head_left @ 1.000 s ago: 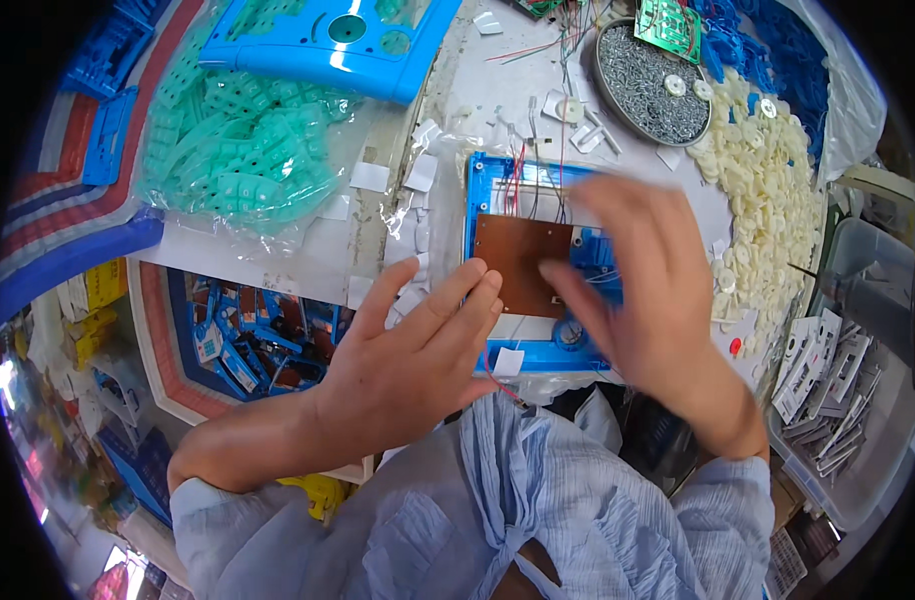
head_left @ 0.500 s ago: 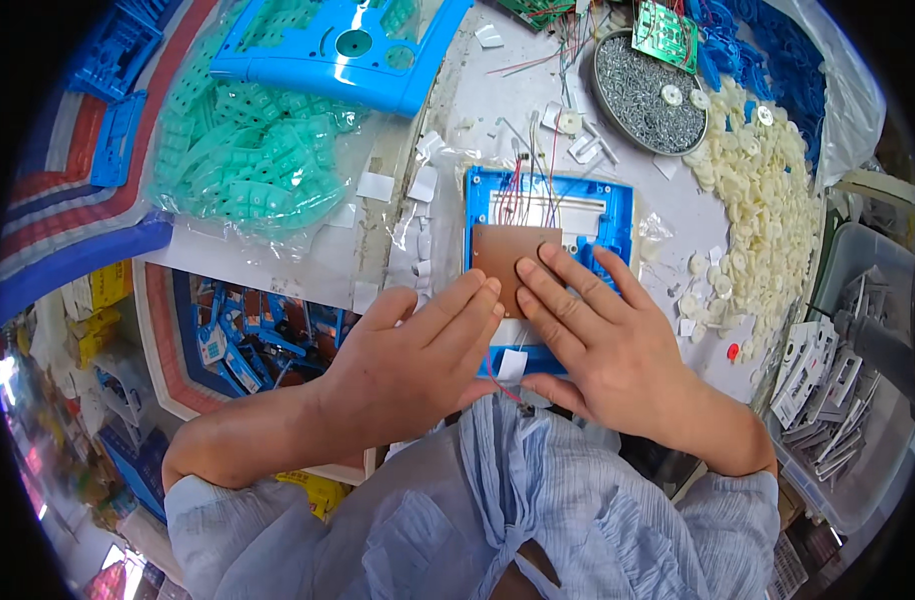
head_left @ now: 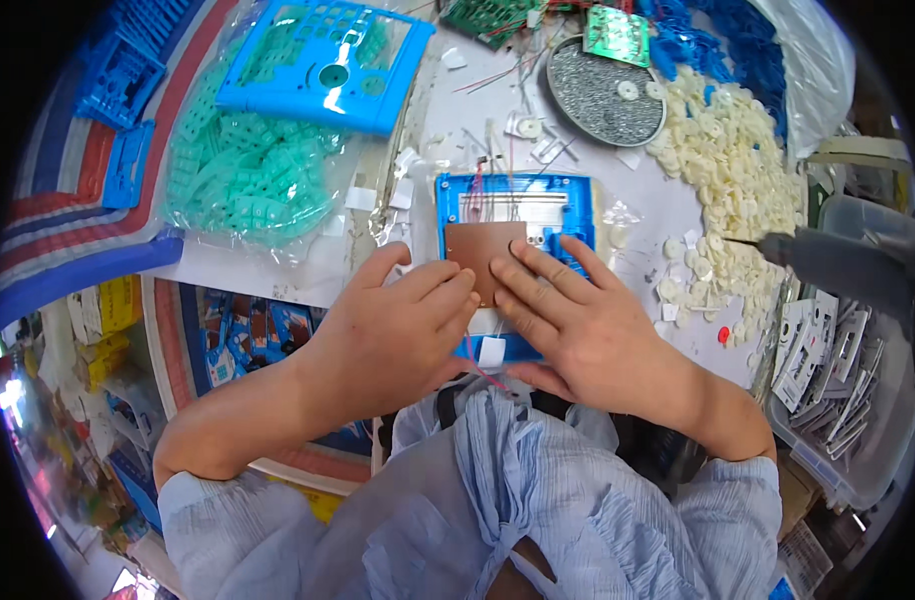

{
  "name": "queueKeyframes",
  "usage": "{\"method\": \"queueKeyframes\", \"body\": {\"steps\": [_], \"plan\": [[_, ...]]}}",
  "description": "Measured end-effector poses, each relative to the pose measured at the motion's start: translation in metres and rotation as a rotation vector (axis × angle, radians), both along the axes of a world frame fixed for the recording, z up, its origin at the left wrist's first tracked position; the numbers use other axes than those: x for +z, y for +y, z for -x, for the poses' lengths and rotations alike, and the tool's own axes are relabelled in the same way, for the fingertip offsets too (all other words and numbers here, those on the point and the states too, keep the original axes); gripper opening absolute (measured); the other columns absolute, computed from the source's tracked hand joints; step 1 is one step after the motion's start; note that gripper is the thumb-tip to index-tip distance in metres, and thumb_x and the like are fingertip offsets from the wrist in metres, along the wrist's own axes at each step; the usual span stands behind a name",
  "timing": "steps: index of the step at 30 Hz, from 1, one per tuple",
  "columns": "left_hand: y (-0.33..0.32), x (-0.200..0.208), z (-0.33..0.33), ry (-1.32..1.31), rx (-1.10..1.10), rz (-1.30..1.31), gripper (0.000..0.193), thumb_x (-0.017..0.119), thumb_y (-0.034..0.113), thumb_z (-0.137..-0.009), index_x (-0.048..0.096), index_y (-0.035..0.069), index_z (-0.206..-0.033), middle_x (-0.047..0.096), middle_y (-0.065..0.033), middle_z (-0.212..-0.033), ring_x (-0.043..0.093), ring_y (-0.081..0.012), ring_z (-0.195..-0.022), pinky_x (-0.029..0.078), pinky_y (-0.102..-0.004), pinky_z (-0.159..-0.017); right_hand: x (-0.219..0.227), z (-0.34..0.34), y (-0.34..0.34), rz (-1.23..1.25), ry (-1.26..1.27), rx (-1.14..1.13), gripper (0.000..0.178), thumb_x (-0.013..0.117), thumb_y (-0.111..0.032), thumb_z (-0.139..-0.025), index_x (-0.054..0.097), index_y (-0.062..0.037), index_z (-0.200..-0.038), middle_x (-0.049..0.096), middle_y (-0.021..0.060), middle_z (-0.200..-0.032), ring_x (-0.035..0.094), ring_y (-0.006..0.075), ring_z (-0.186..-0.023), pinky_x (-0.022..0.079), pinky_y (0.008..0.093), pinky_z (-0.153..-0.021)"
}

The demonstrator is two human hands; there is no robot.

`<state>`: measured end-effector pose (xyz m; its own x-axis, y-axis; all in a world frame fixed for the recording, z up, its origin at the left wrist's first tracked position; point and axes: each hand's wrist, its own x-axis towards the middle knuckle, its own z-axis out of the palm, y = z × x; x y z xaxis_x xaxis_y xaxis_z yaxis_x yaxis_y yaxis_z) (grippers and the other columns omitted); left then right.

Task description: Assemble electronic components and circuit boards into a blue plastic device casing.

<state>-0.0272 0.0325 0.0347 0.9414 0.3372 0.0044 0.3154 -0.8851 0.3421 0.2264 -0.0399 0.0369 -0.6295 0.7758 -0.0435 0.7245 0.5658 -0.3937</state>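
A flat brown circuit board [head_left: 483,243] lies in a blue plastic housing [head_left: 583,205] on the table in front of me. My right hand [head_left: 583,330] rests on it, fingers stretched and spread over the board's right part, thumb near the housing's front edge. From the other side, my left hand [head_left: 403,315] touches the board's left edge with straight fingertips, its thumb held apart. Thin wires [head_left: 488,195] rise behind the board, and a red wire [head_left: 490,377] trails at the front. A small white piece [head_left: 492,351] sits at the housing's near side. The board's front corners are partly hidden by fingers.
Back right stands a round dish of screws [head_left: 603,100] beside a green circuit board [head_left: 618,37] and a heap of cream plastic wheels [head_left: 728,170]. A dark power screwdriver [head_left: 838,265] hangs at right, over a bin [head_left: 858,470]. Teal parts [head_left: 253,175] in plastic lie left, under a blue casing [head_left: 388,85].
The view has shifted, so the table things appear further left. The power screwdriver now reaches further in over the cream wheels. Both hands stay on the board in nearly the same pose.
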Motion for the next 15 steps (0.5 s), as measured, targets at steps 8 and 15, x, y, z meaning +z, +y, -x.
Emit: {"method": "queueKeyframes", "body": {"steps": [8, 15], "plan": [[0.042, 0.036, -0.043, 0.266, -0.118, 0.211, 0.030, 0.075, 0.029, -0.083, 0.073, 0.004, -0.100, 0.071, -0.0146, -0.102, 0.067, -0.0323, -0.101, 0.051, -0.0440, -0.088, 0.066, -0.113, -0.055, -0.726, 0.515, -0.350, 0.051, 0.060, -0.033, -0.102, 0.055, 0.0012, -0.140, 0.065, 0.0213, -0.127, 0.066, 0.0332, -0.113, 0.052, 0.0486, -0.103], [0.161, -0.033, -0.193, -0.054, 0.104, -0.218, 0.012, 0.070, 0.020, -0.086, 0.075, 0.009, -0.085, 0.072, -0.0125, -0.083, 0.070, -0.0339, -0.082, 0.054, -0.0478, -0.077, 0.071, -0.124, 0.052, -0.194, 1.291, -0.286, 0.075, 0.059, -0.039, -0.100, 0.034, 0.0049, -0.155, 0.060, 0.0151, -0.125, 0.058, 0.0235, -0.101, 0.043, 0.0514, -0.100]]}}
